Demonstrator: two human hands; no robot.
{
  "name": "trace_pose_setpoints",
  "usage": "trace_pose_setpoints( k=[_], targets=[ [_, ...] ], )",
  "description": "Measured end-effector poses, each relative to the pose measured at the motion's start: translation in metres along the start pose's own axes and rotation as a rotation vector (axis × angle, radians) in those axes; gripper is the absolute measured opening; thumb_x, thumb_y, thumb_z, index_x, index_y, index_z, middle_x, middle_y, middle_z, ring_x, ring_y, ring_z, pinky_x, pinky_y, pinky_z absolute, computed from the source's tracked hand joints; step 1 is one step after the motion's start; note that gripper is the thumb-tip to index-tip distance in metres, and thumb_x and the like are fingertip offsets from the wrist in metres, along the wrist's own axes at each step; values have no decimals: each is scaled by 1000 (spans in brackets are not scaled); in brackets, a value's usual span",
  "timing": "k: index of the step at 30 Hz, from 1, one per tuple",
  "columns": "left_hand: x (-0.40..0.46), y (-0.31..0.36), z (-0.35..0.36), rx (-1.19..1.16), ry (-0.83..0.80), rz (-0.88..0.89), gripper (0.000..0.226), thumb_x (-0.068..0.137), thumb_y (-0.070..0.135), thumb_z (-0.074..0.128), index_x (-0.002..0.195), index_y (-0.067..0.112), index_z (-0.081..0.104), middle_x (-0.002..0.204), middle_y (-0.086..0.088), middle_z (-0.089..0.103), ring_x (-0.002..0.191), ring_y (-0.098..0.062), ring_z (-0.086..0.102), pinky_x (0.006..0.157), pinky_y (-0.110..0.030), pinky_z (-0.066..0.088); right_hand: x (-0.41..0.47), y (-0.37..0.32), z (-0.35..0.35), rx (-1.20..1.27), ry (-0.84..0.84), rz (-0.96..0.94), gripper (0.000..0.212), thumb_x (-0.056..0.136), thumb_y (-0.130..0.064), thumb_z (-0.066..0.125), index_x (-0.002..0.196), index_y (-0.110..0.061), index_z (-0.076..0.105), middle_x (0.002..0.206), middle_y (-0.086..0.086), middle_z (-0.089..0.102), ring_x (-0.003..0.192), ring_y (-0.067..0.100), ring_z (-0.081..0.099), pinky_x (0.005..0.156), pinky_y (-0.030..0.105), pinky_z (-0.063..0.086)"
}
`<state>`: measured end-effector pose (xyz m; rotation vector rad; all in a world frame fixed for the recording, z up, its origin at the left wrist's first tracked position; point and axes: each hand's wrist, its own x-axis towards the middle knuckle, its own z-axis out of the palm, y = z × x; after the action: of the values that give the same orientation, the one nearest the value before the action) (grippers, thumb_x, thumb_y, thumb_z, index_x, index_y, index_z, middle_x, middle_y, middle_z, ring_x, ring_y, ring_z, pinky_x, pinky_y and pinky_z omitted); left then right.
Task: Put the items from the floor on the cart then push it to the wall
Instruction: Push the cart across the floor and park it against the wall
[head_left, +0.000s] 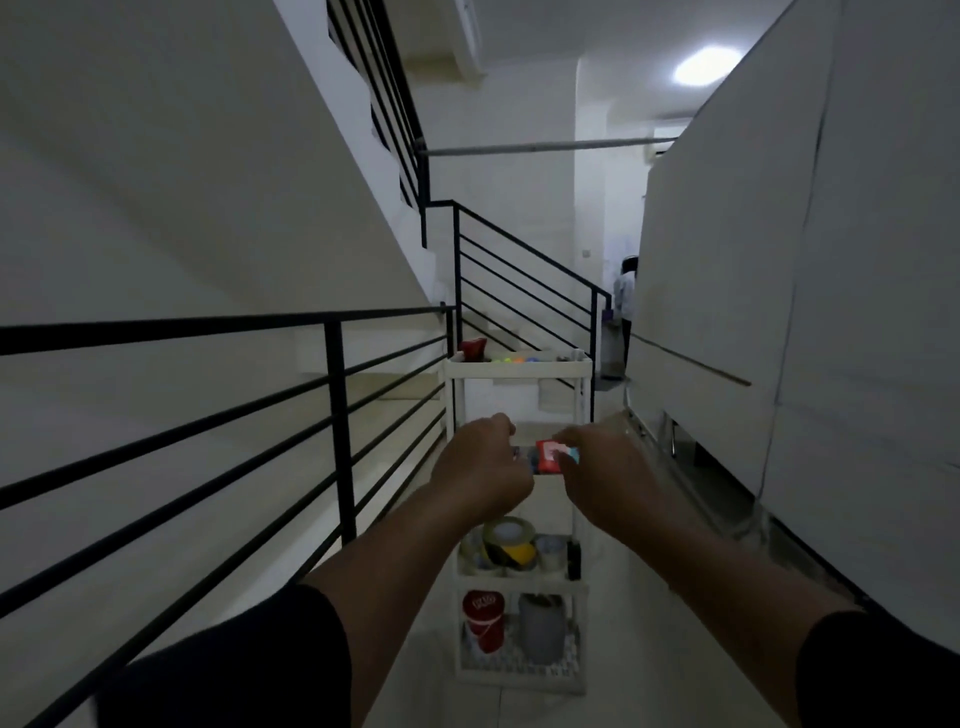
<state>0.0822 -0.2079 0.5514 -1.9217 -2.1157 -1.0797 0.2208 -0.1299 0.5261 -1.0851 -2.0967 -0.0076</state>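
A white four-tier plastic cart (519, 368) stands in the corridor straight ahead. Its top tier carries a red object (474, 347) and small colourful items. Tape rolls (509, 543) fill the third tier. On the bottom tier stand a red canister (483, 621) and a grey container (540, 629). Both hands are at the second tier. My right hand (605, 480) pinches a small red packet (549, 457) over that shelf. My left hand (483, 467) is curled just left of the packet, and what its fingers touch is hidden.
A black metal railing (332, 395) runs along the left beside the stairs. A tall white covered wall or partition (779, 312) lines the right. A person (626, 291) stands at the far end of the corridor. Pale floor (415, 675) lies around the cart.
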Motion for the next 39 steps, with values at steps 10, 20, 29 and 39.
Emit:
trace_pose_setpoints(
  k=[10,20,29,39],
  targets=[
    [76,-2,-36,-78,-216,-189,46,86,30,60,131,20,52,131,-4,55,111,-17,57,94,-32,51,80,-2,-37,5,-104,102,21,96,-17,52,110,-22,67,105,-1,67,89,14,63,74,32,57],
    [164,100,-184,-106,-306,-352,18,83,20,59,97,15,69,106,-4,67,96,-20,63,86,-35,56,187,-63,-185,15,-295,162,29,92,-18,59,121,-16,64,114,7,68,101,20,63,82,33,55],
    [213,105,-229,-118,-373,-349,24,83,17,58,103,11,69,109,-6,67,98,-21,63,88,-39,57,248,-95,-206,83,-309,271,23,94,-17,57,115,-15,66,110,6,70,93,17,65,79,32,56],
    [293,11,-188,-147,-446,-418,20,84,20,58,100,13,68,107,-5,66,95,-20,61,80,-32,52,300,-83,-128,37,-415,381,25,95,-17,56,118,-13,65,114,8,68,99,19,65,81,31,55]
  ],
)
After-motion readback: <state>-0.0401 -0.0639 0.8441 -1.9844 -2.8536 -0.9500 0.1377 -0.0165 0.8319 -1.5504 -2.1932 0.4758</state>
